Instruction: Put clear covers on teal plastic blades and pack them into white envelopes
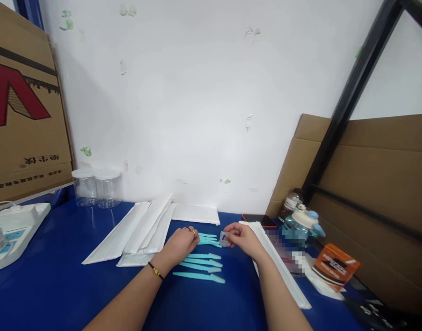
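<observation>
Several turquoise eyebrow razors (205, 276) lie side by side on the blue table, their heads pointing right. My left hand (183, 243), wearing a ring and a bracelet, reaches over the upper ones. Its fingers are closed around the handle end of a turquoise razor (212, 242), though the grip itself is partly hidden. Just right of that razor's head, my right hand (241, 236) pinches a small clear plastic piece (223, 239) between thumb and fingers. Whether this piece touches the razor I cannot tell.
White padded envelopes (138, 234) lie to the left, another envelope (197, 214) by the wall, and one (283, 271) under my right forearm. Clear jars (107, 189) and a power strip (34, 225) stand left. A phone (259, 220), teal bottle (298, 227) and orange box (336, 266) are right.
</observation>
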A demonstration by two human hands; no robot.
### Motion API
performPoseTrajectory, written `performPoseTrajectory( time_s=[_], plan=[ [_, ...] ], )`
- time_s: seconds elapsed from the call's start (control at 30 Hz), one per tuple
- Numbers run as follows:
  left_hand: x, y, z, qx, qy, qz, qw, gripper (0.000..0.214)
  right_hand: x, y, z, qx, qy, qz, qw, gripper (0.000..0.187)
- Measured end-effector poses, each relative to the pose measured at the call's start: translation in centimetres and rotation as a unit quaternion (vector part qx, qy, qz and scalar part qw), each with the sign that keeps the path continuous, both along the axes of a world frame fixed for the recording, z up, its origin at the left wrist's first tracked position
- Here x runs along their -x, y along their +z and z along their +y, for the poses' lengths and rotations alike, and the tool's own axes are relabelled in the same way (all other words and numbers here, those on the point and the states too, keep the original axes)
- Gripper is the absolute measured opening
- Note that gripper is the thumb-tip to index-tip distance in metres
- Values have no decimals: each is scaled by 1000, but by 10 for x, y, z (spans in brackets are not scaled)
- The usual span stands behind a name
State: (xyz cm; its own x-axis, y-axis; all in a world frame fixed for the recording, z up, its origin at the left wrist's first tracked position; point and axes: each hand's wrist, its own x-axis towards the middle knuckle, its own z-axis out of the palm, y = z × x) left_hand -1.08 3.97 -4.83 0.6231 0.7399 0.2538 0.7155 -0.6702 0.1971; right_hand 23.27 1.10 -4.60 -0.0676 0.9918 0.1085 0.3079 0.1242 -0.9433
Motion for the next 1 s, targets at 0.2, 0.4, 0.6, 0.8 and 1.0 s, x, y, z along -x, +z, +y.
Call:
performPoseTrajectory(
  time_s=[0.2, 0.4, 0.6, 0.8, 1.0],
  plan=[
    [1, -2, 2, 25, -1, -35, 999, 22, 0, -3, 3, 54, 0, 49, 997, 43],
    [1, -6, 3, 63, -13, -105, 992, 23, 3, -2, 1, 44, 26, 50, 997, 43],
    [-2, -7, 2, 96, -15, -154, 983, 25, 19, -7, 0, 43, 50, 59, 996, 43],
    [0, -5, -1, 110, -25, -126, 986, 25, 18, -7, 2, 26, 47, -16, 998, 36],
    [3, -5, -1, 133, -60, -60, 987, 20, -19, -9, 8, -93, -116, -258, 955, 18]
  ],
)
